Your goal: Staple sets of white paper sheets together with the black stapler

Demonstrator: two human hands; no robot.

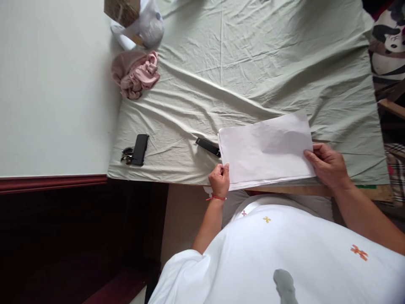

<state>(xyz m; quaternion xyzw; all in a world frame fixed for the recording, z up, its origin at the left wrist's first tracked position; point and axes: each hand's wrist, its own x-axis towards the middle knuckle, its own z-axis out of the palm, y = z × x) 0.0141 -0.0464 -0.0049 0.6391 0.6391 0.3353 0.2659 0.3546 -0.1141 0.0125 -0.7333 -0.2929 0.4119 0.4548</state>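
Note:
A stack of white paper sheets (265, 152) is held up at the near edge of the cloth-covered table, its layers showing along the left and lower edges. My left hand (220, 179), with a red string on the wrist, pinches the lower left edge. On the opposite side, my right hand (329, 164) grips the right edge with its thumb on top. Just left of the paper lies a black stapler (208, 147), its right end close to the sheets. Whether the paper touches it, I cannot tell.
A pale green cloth (190, 97) with many wrinkles covers the table. At the left lie a black phone-like case (140, 149) and a bunch of keys (127, 155). Pink fabric (139, 76) and a plastic bag (151, 25) sit by the white wall (53, 84).

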